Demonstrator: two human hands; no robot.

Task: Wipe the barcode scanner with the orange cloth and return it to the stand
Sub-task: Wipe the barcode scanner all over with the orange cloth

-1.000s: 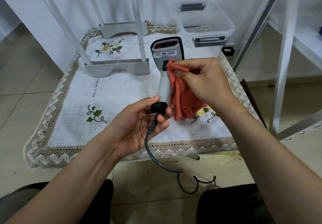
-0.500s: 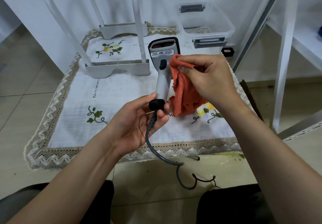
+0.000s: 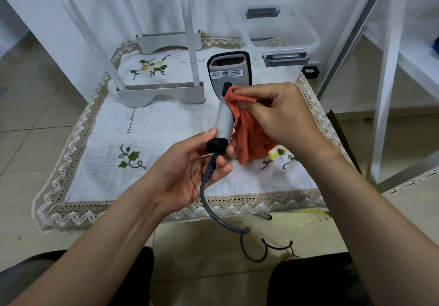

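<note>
**Inspector:** Hands first. Left hand point(image 3: 183, 170): palm up, thumb and fingertips pinching the black butt end of the barcode scanner point(image 3: 224, 117). Right hand point(image 3: 282, 115): fingers curled round the bunched orange cloth point(image 3: 249, 137), pressing it to the right side of the grey handle, just under the trigger.

**Clerk:** The scanner's position?

**Inspector:** Held between the two hands, above the embroidered tablecloth point(image 3: 107, 144) and not resting on it. Butt end near, head far, label face towards the camera. The left hand is at its near end, the right hand beside its upper handle.

**Clerk:** Cable?

**Inspector:** A dark cable point(image 3: 201, 192) runs from the butt across the left palm, past the near table edge, and curls on the floor.

**Clerk:** Surroundings, left to right?

**Inspector:** Far left, a white frame on a grey foot point(image 3: 161, 94) stands on the cloth, with a second one behind it. Far right, a clear plastic box point(image 3: 297, 25) with grey latches. The loose part of the orange cloth hangs below the right hand, beside the left fingertips.
</note>
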